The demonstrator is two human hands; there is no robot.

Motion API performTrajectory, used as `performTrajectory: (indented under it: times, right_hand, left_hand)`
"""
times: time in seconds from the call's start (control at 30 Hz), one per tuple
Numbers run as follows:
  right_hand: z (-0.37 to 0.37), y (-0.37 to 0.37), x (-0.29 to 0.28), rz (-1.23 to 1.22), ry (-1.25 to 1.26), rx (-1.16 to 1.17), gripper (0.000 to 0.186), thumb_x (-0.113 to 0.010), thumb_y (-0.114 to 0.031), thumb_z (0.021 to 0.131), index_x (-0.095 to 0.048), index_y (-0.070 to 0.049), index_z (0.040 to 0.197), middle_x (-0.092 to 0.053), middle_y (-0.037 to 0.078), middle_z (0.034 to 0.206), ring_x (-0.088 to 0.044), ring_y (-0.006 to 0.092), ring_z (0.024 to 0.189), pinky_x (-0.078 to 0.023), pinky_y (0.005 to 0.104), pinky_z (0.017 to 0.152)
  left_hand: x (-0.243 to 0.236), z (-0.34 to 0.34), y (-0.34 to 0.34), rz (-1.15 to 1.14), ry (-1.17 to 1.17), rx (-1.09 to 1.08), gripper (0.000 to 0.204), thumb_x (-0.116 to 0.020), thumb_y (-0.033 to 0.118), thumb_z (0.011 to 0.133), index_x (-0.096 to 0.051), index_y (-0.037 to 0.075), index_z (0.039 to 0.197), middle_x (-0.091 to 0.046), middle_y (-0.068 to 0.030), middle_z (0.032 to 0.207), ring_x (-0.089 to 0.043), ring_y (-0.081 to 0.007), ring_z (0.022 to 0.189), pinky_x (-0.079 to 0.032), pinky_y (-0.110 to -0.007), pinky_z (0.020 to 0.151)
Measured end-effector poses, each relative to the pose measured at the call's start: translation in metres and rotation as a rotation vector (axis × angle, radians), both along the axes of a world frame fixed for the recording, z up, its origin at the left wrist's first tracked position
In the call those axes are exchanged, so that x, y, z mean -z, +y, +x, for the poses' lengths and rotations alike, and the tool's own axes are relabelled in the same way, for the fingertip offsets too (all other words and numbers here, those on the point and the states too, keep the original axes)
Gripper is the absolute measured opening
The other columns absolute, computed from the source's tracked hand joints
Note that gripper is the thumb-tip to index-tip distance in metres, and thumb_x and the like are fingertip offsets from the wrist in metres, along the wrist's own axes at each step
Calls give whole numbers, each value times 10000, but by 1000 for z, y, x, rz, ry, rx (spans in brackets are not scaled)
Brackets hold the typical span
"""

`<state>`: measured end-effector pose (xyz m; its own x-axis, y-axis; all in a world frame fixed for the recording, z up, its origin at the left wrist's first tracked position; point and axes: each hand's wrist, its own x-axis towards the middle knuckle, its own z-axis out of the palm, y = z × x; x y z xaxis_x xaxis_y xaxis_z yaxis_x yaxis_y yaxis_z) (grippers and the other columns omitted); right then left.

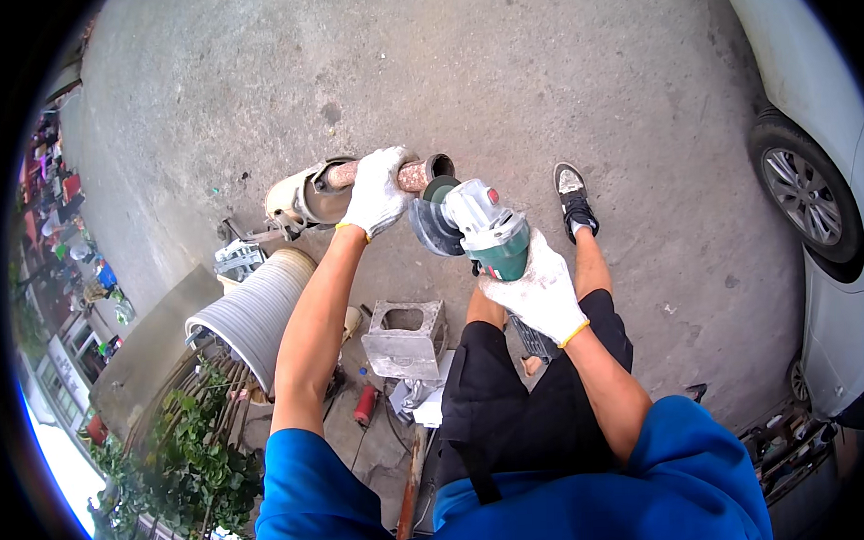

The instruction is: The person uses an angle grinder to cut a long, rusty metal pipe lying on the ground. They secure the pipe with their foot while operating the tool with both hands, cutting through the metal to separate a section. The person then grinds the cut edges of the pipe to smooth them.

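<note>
My left hand (380,192), in a white work glove, is closed round a rust-speckled metal pipe (414,177). This pipe reaches from a beige metal cylinder (296,202) on the left to a dark open end (441,165). In my right hand (541,291), also gloved in white, is an angle grinder (492,222) with a green body and a silver head. Its dark disc (438,188) is at the pipe's open end; whether they touch, I cannot tell. A grey guard (434,228) covers the near part of the disc.
A silver car (815,57) stands along the right side. At lower left are a white ribbed tub (262,309), leafy plants (186,450) and a silver vise-like metal piece (239,259). A grey box-shaped block (403,352), a red can (365,406) and a wooden handle (413,480) lie by my legs.
</note>
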<state>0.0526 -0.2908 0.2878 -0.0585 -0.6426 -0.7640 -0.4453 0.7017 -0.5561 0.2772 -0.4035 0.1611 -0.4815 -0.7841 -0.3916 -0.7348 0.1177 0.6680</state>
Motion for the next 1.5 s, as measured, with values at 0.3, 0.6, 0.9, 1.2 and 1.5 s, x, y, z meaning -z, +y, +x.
performTrajectory:
  times: [0.3,0.6,0.9,1.2,1.5]
  right_hand:
    - [-2,5,0,47,13,-8,650,-789,-351,679,-511,0,1151,-670,223,996,-648,404,954,-523,445,808]
    - [-1,11,3,-24,-13,27,647,-780,-351,681,-510,11,1144,-662,238,997,-646,410,954,-524,443,806]
    - [-1,14,3,4,-55,77,654,-791,-357,670,-514,13,1133,-662,232,1002,-649,398,961,-524,429,821]
    - [0,17,5,37,-23,68,640,-841,-292,643,-541,10,1122,-659,215,1008,-670,352,953,-532,397,798]
    - [1,20,4,59,-60,125,636,-834,-291,650,-543,12,1128,-663,203,1004,-668,337,958,-528,391,811]
  left_hand:
    - [-1,-2,2,-11,20,-2,311,-740,223,696,-655,78,958,-658,-136,922,-607,-347,932,-455,-436,863]
    - [4,-2,5,85,-32,37,509,-805,316,670,-633,54,1072,-644,-159,1034,-589,-351,1021,-455,-408,914]
    - [5,-7,13,-29,45,19,363,-737,307,708,-647,75,972,-662,-145,934,-614,-354,941,-459,-443,862]
    - [4,-8,16,79,-31,39,473,-752,314,727,-632,38,1092,-637,-176,1041,-583,-360,1026,-451,-414,917]
    - [10,-10,23,5,24,24,430,-736,334,707,-647,55,1022,-655,-161,991,-600,-360,981,-454,-432,891]
